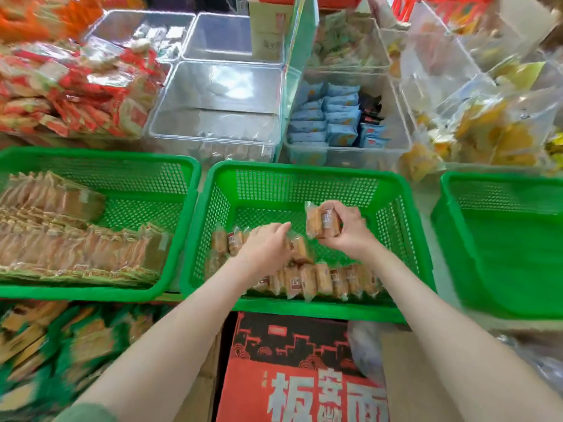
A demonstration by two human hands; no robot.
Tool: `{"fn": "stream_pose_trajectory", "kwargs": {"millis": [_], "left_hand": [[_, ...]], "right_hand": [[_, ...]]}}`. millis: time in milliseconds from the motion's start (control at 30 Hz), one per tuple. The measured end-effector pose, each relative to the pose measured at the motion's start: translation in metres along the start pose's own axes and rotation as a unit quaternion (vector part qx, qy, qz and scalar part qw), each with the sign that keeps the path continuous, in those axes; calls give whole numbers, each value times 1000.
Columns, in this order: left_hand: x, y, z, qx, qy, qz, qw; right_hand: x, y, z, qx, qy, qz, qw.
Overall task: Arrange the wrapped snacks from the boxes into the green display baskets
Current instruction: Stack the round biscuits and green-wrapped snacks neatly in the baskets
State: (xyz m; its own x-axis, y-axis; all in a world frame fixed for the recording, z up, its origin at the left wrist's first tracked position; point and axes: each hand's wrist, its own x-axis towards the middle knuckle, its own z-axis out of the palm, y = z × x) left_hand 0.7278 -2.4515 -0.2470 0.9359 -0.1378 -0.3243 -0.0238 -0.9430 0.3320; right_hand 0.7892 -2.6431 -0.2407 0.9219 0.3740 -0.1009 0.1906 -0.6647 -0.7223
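The middle green basket [304, 178] holds a row of clear-wrapped golden snacks [323, 281] along its near wall and a shorter row at its left. My right hand [347, 226] grips a small bunch of the wrapped snacks [320, 222] above the basket floor. With fingers stretched out, my left hand [268, 242] rests on the snacks of the shorter row [227, 242]. The left green basket [100, 159] is packed with rows of flat wrapped biscuits. Nothing lies in the right green basket [502, 269]. A red and black snack box [292, 360] stands below the middle basket.
Clear plastic bins [213, 111] stand behind the baskets; one holds blue packets [332, 120]. Red-wrapped snacks [70, 89] pile up at the back left, yellow packets [493, 132] at the right. Green-wrapped packs [61, 345] lie at the lower left.
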Motion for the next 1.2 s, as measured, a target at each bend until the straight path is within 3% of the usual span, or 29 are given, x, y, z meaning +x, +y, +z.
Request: {"fn": "stream_pose_trajectory", "kwargs": {"millis": [100,233,400,500,600,667,867,1033,1200], "left_hand": [[15,-3,18,36,-14,-3,999],[20,-5,21,26,-30,7,999],[20,-7,24,43,-34,9,998],[23,-6,23,27,-46,11,999],[27,-2,24,-10,-38,4,999],[28,2,24,-25,-22,3,999],[26,11,29,97,-76,36,992],[22,10,20,49,-10,44,998],[-1,-13,8,-8,77,77,994]], "right_hand": [[21,33,18,-69,-79,4,994],[30,44,23,-3,-226,36,973],[31,36,-6,13,-427,122,896],[26,36,-19,36,-464,159,871],[23,35,-24,70,-452,167,873],[19,31,-21,58,-411,168,894],[22,20,1,-93,-352,162,917],[15,19,20,-116,-208,138,961],[10,4,29,-145,-157,133,968]]}}
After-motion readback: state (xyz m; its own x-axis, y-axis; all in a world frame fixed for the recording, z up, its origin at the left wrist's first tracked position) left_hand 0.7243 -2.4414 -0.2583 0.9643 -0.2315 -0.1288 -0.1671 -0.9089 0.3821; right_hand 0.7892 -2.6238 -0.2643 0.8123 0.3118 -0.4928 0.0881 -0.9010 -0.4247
